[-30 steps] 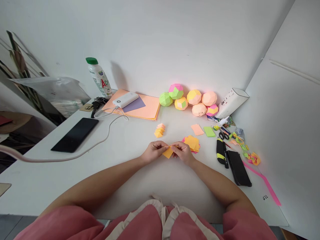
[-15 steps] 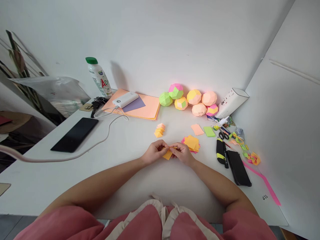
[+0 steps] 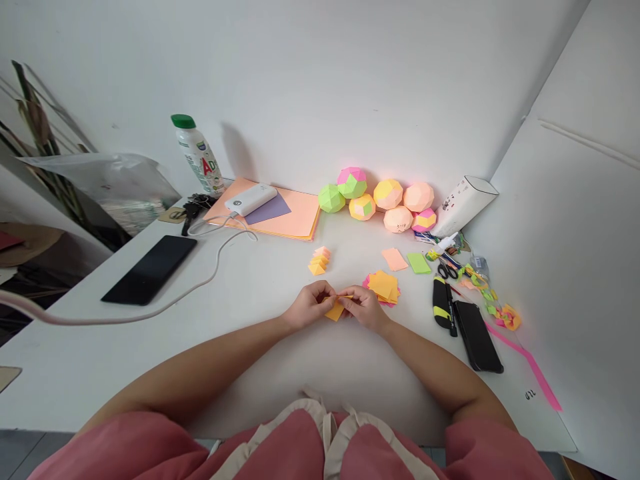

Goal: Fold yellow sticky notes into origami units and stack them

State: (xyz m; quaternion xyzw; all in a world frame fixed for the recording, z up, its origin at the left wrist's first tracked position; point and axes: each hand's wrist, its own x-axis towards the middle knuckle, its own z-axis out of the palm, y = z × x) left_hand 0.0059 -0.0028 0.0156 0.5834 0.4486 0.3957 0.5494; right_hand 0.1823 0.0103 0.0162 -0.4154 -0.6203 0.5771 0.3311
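Observation:
Between my hands, low over the table, is a small orange paper sheet point(image 3: 334, 311), partly folded; my fingers cover much of it. My left hand point(image 3: 311, 307) pinches its left side with thumb and fingertips. From the right, my right hand point(image 3: 368, 308) pinches the other side, its thumb lying along the paper. Just beyond my right hand lies a fanned stack of orange paper squares point(image 3: 384, 285) with pink ones underneath. A short row of folded orange and peach paper pieces point(image 3: 319, 261) stands beyond my left hand.
Several faceted paper balls point(image 3: 388, 194) sit against the wall. Peach slips point(image 3: 395, 259) and green slips point(image 3: 419, 263) lie before them. At right are scissors point(image 3: 447, 269), a cutter point(image 3: 441, 303) and a black case point(image 3: 477, 337). Leftward are a phone point(image 3: 150, 270), a power bank point(image 3: 251, 199) and a bottle point(image 3: 199, 157).
Fingers of both hands have shifted slightly on the orange paper, and its lower corner looks a little flatter. Everything else stays in place.

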